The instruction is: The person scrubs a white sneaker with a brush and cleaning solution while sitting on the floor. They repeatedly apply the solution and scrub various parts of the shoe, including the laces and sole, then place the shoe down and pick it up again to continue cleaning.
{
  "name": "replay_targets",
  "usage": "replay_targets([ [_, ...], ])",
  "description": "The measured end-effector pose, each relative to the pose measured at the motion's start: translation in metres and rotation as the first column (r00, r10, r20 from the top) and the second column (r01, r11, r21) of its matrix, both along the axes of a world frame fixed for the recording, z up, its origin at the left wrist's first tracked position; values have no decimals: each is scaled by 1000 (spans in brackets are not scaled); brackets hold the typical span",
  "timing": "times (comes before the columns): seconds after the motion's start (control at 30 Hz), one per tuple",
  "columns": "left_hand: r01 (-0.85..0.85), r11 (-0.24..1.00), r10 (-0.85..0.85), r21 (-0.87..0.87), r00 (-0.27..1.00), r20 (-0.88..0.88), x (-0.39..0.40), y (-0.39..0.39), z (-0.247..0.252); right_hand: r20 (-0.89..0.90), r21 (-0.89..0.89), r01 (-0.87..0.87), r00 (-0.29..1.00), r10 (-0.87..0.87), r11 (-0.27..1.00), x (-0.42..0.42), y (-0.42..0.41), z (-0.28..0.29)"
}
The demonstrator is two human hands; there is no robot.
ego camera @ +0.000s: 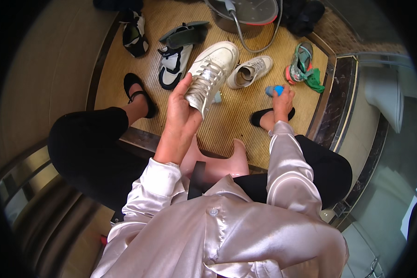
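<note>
My left hand (pixel 181 120) holds a white lace-up sneaker (pixel 213 71) by its heel end, with its toe pointing away from me and its laces facing up. My right hand (pixel 284 101) reaches down by my right foot, its fingers on the blue cap of a small bottle (pixel 270 91). A second white sneaker (pixel 251 72) rests on the ribbed mat (pixel 229 121) between the two hands. Partly hidden behind the held shoe, a small pale-blue object (pixel 216 98) lies on a wet patch; I cannot tell what it is.
A black-and-white shoe (pixel 175 66) lies left, beside dark insoles or flaps (pixel 186 34); another (pixel 135 36) sits farther left. At right is a grey-and-coral shoe (pixel 300 62) with green cloth (pixel 314 80). A basin (pixel 224 22) with a shower hose (pixel 241 36) stands ahead. A pink stool (pixel 226 166) is beneath me.
</note>
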State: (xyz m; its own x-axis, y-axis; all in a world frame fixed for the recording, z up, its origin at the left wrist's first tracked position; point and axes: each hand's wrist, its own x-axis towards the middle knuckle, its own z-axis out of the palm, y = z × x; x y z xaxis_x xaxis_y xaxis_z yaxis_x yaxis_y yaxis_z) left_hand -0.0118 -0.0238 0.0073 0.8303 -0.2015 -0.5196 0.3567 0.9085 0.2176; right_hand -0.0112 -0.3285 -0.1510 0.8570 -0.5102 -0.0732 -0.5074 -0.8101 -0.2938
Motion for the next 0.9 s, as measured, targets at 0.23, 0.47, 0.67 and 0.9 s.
replay_targets([
  [0.23,3,999,-3,42,1000,3,1,-3,-1,18,-76,-93,995,95,993,8,-5,-4],
  [0.47,3,999,-3,33,1000,-9,0,-2,-5,-77,-70,-57,996,52,996,10,-9,1],
  [0.67,18,999,-17,52,1000,-25,0,-4,-4,36,-49,-86,995,88,995,4,-5,-5],
  [0.9,13,1000,-13,26,1000,-15,-1,-4,-4,48,-30,-149,988,150,988,5,-8,-9],
])
